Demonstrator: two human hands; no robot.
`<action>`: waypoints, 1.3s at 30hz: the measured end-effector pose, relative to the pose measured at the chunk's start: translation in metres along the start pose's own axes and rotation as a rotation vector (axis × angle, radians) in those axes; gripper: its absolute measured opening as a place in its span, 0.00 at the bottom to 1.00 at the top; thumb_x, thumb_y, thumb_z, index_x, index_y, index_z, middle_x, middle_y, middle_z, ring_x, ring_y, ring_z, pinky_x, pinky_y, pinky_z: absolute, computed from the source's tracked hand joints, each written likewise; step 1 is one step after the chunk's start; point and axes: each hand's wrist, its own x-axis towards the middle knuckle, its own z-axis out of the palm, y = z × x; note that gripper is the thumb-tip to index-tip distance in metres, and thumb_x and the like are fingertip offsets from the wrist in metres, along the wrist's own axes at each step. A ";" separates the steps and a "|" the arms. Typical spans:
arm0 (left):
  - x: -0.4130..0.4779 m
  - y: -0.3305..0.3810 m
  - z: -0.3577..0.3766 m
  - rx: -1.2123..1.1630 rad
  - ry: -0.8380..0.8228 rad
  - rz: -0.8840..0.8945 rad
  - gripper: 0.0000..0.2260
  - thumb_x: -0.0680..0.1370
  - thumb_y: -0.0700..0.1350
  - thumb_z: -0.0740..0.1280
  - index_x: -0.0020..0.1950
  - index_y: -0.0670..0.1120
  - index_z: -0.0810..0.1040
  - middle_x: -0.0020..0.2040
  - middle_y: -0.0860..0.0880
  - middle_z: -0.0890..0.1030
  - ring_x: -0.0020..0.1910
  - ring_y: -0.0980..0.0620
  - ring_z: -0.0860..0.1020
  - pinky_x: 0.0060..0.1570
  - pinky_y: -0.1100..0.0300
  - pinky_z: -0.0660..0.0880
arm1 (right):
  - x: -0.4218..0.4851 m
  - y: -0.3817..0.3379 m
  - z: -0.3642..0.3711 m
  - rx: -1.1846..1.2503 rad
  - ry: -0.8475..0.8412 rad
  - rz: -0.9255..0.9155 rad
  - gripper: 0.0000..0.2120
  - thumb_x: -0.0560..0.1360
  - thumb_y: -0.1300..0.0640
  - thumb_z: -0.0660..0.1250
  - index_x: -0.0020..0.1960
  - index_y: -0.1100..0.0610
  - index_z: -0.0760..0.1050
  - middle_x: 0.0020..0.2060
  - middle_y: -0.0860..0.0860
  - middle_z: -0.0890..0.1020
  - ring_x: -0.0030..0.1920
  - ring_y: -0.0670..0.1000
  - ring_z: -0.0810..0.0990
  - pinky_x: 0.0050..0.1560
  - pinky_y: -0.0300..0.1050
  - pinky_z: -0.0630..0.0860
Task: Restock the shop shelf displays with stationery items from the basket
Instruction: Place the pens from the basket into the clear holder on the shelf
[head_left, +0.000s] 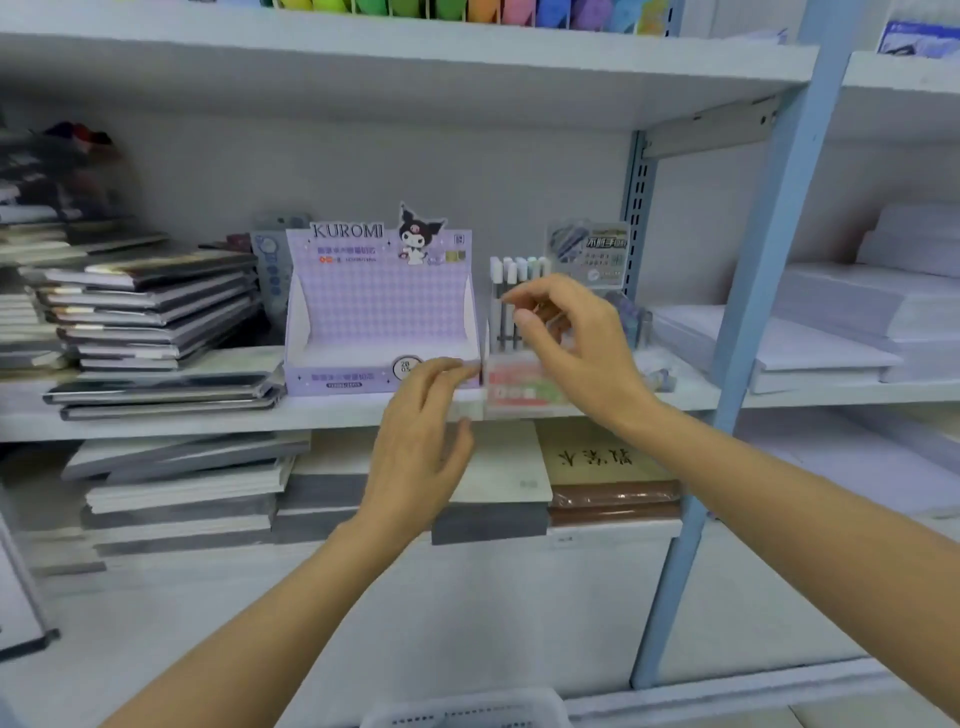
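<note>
stack of dark notebooks (150, 306) leaning at the left, white paper reams (857, 332) piled on the right, blue shelf upright (763, 291), colourful folders (467, 9) lined up top, brown packet (613, 499) lower down

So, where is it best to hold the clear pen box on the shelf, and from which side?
Probably by its two side walls near the base, coming from the front. The clear pen box stands upright at the shelf edge with pens sticking out above, and the Kuromi display box sits close on its left, so that side looks tight.

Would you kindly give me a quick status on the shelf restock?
Left hand open at pen display box front. Right hand pinching among the pens; grip blurred. Kuromi box beside looks empty. Nothing blocking.
</note>
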 end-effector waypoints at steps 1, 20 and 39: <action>-0.017 -0.006 0.004 -0.002 0.041 -0.023 0.19 0.76 0.36 0.64 0.67 0.45 0.72 0.64 0.49 0.72 0.63 0.52 0.71 0.62 0.58 0.69 | -0.017 -0.005 0.006 0.051 -0.061 -0.010 0.06 0.79 0.61 0.64 0.53 0.59 0.78 0.44 0.48 0.80 0.40 0.46 0.77 0.41 0.36 0.73; -0.384 -0.119 0.088 0.176 -1.014 -0.958 0.28 0.83 0.48 0.57 0.79 0.46 0.49 0.80 0.50 0.50 0.75 0.50 0.60 0.71 0.60 0.59 | -0.391 0.100 0.206 0.167 -1.125 1.020 0.15 0.78 0.51 0.66 0.63 0.53 0.72 0.52 0.50 0.80 0.48 0.46 0.78 0.54 0.40 0.75; -0.361 -0.107 0.143 -0.463 -0.376 -1.524 0.09 0.82 0.46 0.61 0.53 0.47 0.81 0.46 0.49 0.82 0.42 0.52 0.80 0.42 0.61 0.76 | -0.404 0.133 0.236 0.557 -0.501 1.389 0.04 0.77 0.62 0.67 0.44 0.59 0.76 0.36 0.55 0.84 0.33 0.49 0.81 0.36 0.39 0.77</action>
